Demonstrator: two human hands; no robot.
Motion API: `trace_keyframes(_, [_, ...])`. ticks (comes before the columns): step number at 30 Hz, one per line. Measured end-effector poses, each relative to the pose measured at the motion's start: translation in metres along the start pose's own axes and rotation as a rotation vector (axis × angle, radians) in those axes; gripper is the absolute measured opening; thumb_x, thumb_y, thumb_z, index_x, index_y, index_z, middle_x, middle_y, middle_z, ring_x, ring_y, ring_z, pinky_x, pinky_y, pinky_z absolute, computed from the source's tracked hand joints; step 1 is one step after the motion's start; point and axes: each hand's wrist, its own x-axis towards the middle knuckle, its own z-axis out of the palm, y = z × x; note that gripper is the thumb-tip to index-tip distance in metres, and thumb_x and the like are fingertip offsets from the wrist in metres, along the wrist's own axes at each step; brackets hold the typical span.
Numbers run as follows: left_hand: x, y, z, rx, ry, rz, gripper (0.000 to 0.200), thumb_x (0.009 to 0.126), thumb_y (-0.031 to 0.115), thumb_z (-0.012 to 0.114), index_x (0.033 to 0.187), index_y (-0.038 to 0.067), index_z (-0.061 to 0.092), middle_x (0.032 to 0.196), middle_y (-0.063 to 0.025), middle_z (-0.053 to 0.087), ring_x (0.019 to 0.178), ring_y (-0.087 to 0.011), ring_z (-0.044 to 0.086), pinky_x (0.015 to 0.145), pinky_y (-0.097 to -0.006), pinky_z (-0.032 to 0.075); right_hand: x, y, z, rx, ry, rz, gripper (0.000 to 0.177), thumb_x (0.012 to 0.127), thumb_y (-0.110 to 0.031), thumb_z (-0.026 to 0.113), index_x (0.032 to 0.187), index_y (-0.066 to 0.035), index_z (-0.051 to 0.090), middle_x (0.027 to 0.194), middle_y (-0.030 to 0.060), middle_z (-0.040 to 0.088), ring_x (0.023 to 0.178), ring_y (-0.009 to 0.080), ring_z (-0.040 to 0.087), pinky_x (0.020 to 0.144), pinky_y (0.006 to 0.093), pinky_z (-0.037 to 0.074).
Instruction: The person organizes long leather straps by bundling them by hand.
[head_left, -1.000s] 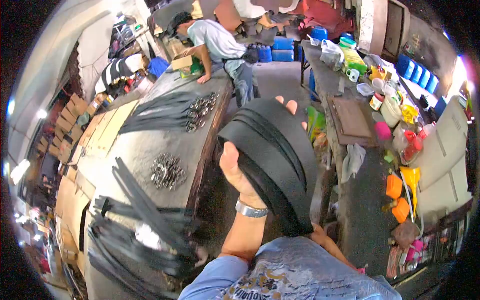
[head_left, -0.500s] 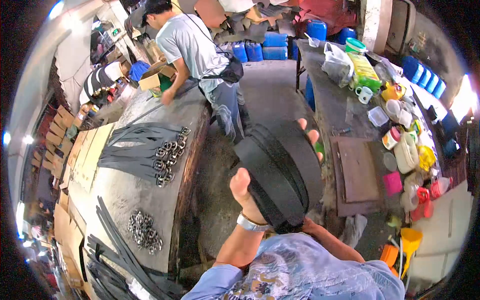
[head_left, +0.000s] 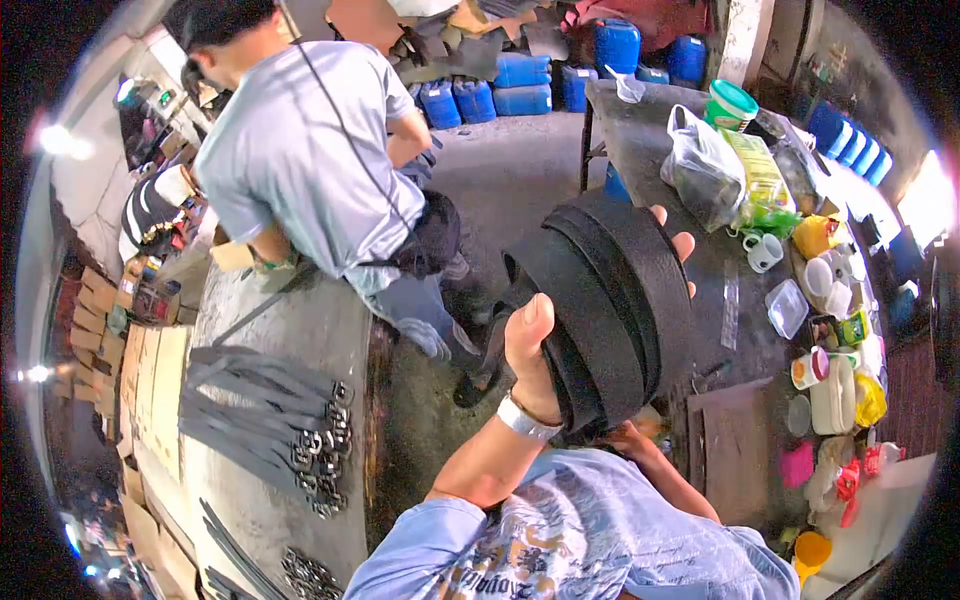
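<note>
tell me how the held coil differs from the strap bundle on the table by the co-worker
The held coil is wound in loops; the strap bundle lies stretched out. The held coil shows no metal, while the strap bundle has shiny metal fittings at one end. Both are dark, flat strips.

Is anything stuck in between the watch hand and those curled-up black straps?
Nothing that I can see: the left hand grips the black straps directly, and the watch sits back on the wrist, out of the way.
</note>
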Motion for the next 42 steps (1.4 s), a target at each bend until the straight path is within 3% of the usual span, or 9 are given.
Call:
trace_keyframes(5, [0.102, 0.034, -0.083, -0.02, -0.217, 0.023, 0.097, 0.077, 0.048, 0.072, 0.148, -0.002, 0.028, 0.155, -0.0174, 0.03, 0.143, -0.038, 0.03, 0.114, -0.053, 0.032, 0.088, -0.024, -0.067, 0.038, -0.005, 0.014, 0.059, 0.076, -0.018, 0.078, 0.129, -0.002, 0.057, 0.123, 0.0132, 0.064, 0.113, 0.023, 0.061, 0.097, 0.0378, 0.048])
trace_keyframes(18, [0.307, 0.13, -0.24, -0.055, 0.064, 0.136, 0.102, 0.079, 0.062, 0.063, 0.149, -0.003, 0.027, 0.153, -0.0186, 0.032, 0.14, -0.0327, 0.037, 0.113, -0.0514, 0.036, 0.343, -0.12, -0.307, -0.113, -0.189, 0.063, 0.061, 0.075, -0.024, 0.081, 0.127, -0.002, 0.058, 0.125, 0.0159, 0.062, 0.115, 0.0252, 0.06, 0.096, 0.0391, 0.049])
trace_keyframes(26, [0.355, 0.206, -0.337, -0.068, 0.199, 0.322, 0.096, 0.079, 0.061, 0.062, 0.146, -0.002, 0.035, 0.15, -0.0196, 0.039, 0.136, -0.0342, 0.042, 0.11, -0.0525, 0.038, 0.506, -0.018, -0.429, -0.067, -0.198, 0.255, 0.063, 0.074, -0.028, 0.083, 0.126, -0.002, 0.058, 0.127, 0.0175, 0.061, 0.116, 0.0265, 0.059, 0.095, 0.0399, 0.049])
trace_keyframes(30, [0.372, 0.258, -0.383, 0.004, 0.275, 0.39, 0.098, 0.078, 0.061, 0.062, 0.147, -0.001, 0.033, 0.152, -0.0196, 0.035, 0.137, -0.0357, 0.04, 0.111, -0.0534, 0.037, 0.52, -0.169, -0.459, -0.197, -0.039, 0.186, 0.06, 0.078, -0.024, 0.078, 0.13, -0.005, 0.055, 0.123, 0.0147, 0.064, 0.111, 0.0265, 0.062, 0.09, 0.0399, 0.052])
trace_keyframes(32, [0.374, 0.28, -0.391, -0.07, 0.347, 0.404, 0.099, 0.077, 0.061, 0.063, 0.148, 0.0, 0.031, 0.154, -0.0197, 0.032, 0.139, -0.036, 0.038, 0.112, -0.0539, 0.035, 0.56, -0.182, -0.479, -0.495, -0.058, 0.155, 0.061, 0.084, -0.021, 0.073, 0.139, -0.01, 0.05, 0.121, 0.0085, 0.066, 0.107, 0.0254, 0.063, 0.082, 0.0422, 0.055])
trace_keyframes(35, [0.376, 0.302, -0.403, -0.096, 0.411, 0.458, 0.103, 0.075, 0.062, 0.063, 0.151, 0.003, 0.027, 0.157, -0.0201, 0.027, 0.141, -0.036, 0.035, 0.113, -0.0546, 0.032, 0.616, -0.284, -0.473, -0.5, -0.073, 0.283, 0.057, 0.078, -0.022, 0.078, 0.127, -0.001, 0.057, 0.12, 0.0162, 0.065, 0.107, 0.0257, 0.063, 0.09, 0.0356, 0.051])
trace_keyframes(37, [0.38, 0.313, -0.402, -0.124, 0.49, 0.504, 0.104, 0.075, 0.063, 0.064, 0.151, 0.003, 0.026, 0.157, -0.0203, 0.027, 0.141, -0.036, 0.035, 0.113, -0.0546, 0.033, 0.69, -0.244, -0.486, -0.268, -0.029, 0.168, 0.056, 0.08, -0.022, 0.077, 0.128, -0.001, 0.056, 0.113, 0.0157, 0.067, 0.102, 0.0241, 0.064, 0.086, 0.0364, 0.051])
trace_keyframes(38, [0.38, 0.318, -0.404, -0.092, 0.527, 0.527, 0.107, 0.074, 0.066, 0.064, 0.152, 0.004, 0.025, 0.157, -0.0214, 0.026, 0.138, -0.0364, 0.039, 0.112, -0.0553, 0.034, 0.715, -0.307, -0.469, -0.598, -0.065, 0.083, 0.055, 0.081, -0.023, 0.076, 0.128, -0.002, 0.056, 0.111, 0.0159, 0.068, 0.102, 0.023, 0.064, 0.085, 0.0366, 0.051])
trace_keyframes(42, [0.386, 0.329, -0.422, 0.002, 0.623, 0.718, 0.113, 0.071, 0.068, 0.068, 0.153, 0.005, 0.021, 0.157, -0.0236, 0.024, 0.134, -0.0379, 0.044, 0.109, -0.0564, 0.037, 0.822, -0.475, -0.403, -0.81, -0.173, -0.314, 0.052, 0.086, -0.034, 0.065, 0.127, -0.003, 0.055, 0.113, 0.0219, 0.065, 0.107, 0.0375, 0.063, 0.089, 0.0427, 0.049])
